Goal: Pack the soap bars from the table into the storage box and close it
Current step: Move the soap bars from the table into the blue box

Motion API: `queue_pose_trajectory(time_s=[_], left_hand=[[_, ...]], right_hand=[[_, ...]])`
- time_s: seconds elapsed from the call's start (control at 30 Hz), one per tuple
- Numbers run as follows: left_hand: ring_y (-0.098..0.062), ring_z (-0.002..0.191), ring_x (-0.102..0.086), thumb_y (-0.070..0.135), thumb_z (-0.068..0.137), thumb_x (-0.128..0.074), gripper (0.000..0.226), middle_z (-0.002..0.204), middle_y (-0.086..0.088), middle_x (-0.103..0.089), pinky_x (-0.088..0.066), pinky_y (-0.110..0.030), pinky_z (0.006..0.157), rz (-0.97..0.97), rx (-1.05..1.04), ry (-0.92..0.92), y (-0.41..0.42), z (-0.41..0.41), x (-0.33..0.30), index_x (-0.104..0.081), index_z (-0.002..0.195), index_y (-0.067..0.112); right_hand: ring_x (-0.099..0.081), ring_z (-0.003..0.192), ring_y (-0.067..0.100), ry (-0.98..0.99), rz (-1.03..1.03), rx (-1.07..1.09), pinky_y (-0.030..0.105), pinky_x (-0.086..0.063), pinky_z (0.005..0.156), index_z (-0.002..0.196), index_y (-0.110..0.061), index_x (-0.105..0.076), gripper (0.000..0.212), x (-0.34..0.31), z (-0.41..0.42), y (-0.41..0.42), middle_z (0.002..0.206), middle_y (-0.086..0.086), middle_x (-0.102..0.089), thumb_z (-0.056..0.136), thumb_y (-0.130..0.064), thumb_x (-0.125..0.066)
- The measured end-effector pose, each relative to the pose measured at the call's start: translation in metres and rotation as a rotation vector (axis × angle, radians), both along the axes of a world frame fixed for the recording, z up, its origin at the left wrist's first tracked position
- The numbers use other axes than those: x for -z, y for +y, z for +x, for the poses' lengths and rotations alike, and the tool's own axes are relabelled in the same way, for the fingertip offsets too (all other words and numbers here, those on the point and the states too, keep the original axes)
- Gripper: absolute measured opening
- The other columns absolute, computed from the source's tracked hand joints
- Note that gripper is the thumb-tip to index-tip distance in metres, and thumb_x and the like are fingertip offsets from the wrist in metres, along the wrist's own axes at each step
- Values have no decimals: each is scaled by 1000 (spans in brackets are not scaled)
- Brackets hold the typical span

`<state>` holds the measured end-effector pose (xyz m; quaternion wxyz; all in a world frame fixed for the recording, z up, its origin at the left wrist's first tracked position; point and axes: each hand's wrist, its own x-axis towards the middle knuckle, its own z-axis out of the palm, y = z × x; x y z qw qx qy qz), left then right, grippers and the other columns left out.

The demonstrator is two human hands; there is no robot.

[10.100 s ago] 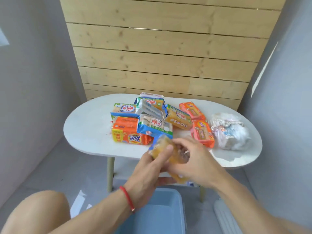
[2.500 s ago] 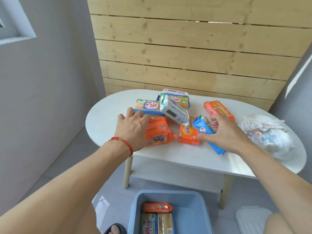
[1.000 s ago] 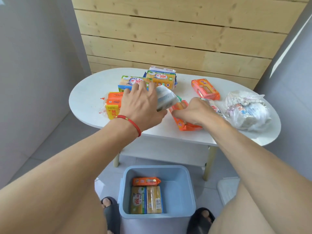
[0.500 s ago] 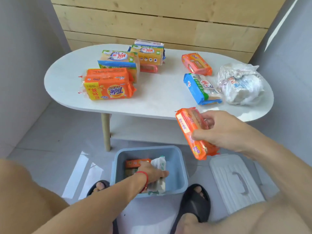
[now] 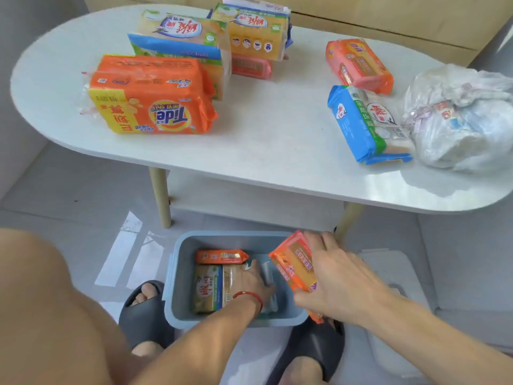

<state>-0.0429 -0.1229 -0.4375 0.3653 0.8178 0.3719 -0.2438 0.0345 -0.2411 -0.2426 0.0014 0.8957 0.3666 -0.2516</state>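
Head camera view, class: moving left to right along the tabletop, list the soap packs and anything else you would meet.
Orange Tide pack → blue-and-yellow pack → yellow pack → small orange bar → blue-and-white bar → white plastic bag.

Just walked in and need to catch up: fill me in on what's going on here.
A person is packing soap into a blue box on the floor. The left hand is down inside it, settling a white pack; the right hand holds an orange pack over the rim. Several packs remain on the table, and the lid lies beside the box.
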Motion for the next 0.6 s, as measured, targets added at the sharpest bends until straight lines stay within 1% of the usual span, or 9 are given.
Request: queue_pose_trajectory(time_s=[0.07,0.1,0.2,0.23,0.3,0.37,0.43,0.53,0.6], left_hand=[[-34,115,-59,57,87,-59,63,121,-17,-65,-50,-43,98,100,184,96,3,5,6,-44,130,13],[-35,122,-55,56,90,-56,64,128,-19,-62,-46,-44,102,144,275,156,3,4,9,-43,133,11],[-36,141,-36,21,100,-50,61,151,-20,-41,-35,-47,113,276,444,247,7,-2,20,-24,154,11],[-35,142,-36,13,101,-45,61,153,-19,-38,-36,-46,112,305,489,248,10,-4,22,-19,156,13],[-33,139,-41,9,101,-40,60,151,-16,-40,-41,-44,107,313,539,226,17,-8,22,-19,157,18],[-31,135,-47,4,98,-42,66,148,-12,-44,-48,-45,99,270,534,173,23,-13,19,-20,157,24],[-31,123,-59,-2,93,-44,71,140,-11,-53,-54,-46,89,214,457,97,28,-21,15,-26,154,30],[-31,105,-69,1,89,-50,45,120,-10,-68,-58,-44,83,218,244,-10,41,-39,5,-53,128,24],[-30,102,-67,8,88,-52,30,113,-8,-69,-57,-42,82,302,159,-88,53,-51,-4,-61,115,19]], right_hand=[[-54,111,28,40,-65,72,37,-49,86,123,-20,-43,72,23,9,6,112,1,-42,63,-51,-66],[-52,112,27,74,-78,120,36,-49,88,118,-19,-45,68,32,14,10,111,1,-41,62,-50,-68],[-52,108,26,169,-67,251,35,-49,87,115,-20,-46,72,51,26,20,112,2,-45,55,-51,-72],[-53,104,26,177,-62,252,34,-49,82,114,-20,-44,73,56,27,22,110,2,-48,54,-51,-74],[-57,99,27,151,-68,207,32,-46,72,113,-20,-40,72,65,27,24,99,1,-54,56,-48,-76],[-57,105,28,106,-93,115,32,-44,73,122,-20,-42,76,72,25,24,101,3,-58,62,-49,-79],[-54,114,26,69,-88,41,34,-42,78,131,-22,-46,73,77,24,27,116,5,-61,73,-53,-77],[-50,114,23,-45,9,-93,36,-47,85,129,-23,-51,54,87,16,38,121,1,-64,87,-53,-68],[-52,113,23,-150,59,-133,37,-47,85,127,-21,-53,45,97,4,49,120,0,-65,90,-41,-70]])
